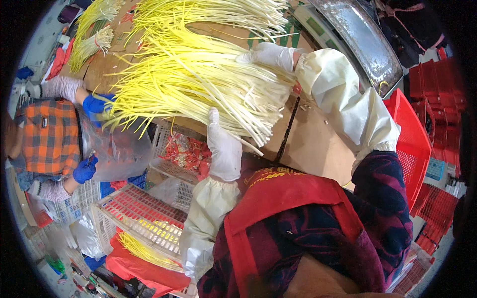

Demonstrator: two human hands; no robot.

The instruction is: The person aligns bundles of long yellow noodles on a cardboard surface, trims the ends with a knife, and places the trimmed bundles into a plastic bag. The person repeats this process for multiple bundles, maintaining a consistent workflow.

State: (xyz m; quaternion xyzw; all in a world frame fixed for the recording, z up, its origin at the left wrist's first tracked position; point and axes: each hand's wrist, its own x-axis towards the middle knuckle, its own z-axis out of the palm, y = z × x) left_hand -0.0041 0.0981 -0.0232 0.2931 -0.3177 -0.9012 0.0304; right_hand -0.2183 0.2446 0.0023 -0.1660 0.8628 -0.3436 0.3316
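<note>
A large loose heap of yellow garlic chives (208, 82) with white stem ends lies on the cardboard-covered table (316, 138). At its near edge is my left hand (224, 149), in a white glove, thumb pointing up against the stems; its fingers are partly hidden. My right hand (270, 56), also white-gloved, lies on the heap's far side with fingertips among the stems. Whether either hand grips any stems is unclear. More yellow chives (223, 11) lie beyond. Two tied bunches (91, 46) rest at the upper left.
A scale with a metal pan (365, 41) stands at the upper right, above a red plastic basket (411, 149). At left, a co-worker's blue-gloved hands (85, 169) are near a clear plastic bag (123, 149). Plastic crates (141, 212) stand below the table edge.
</note>
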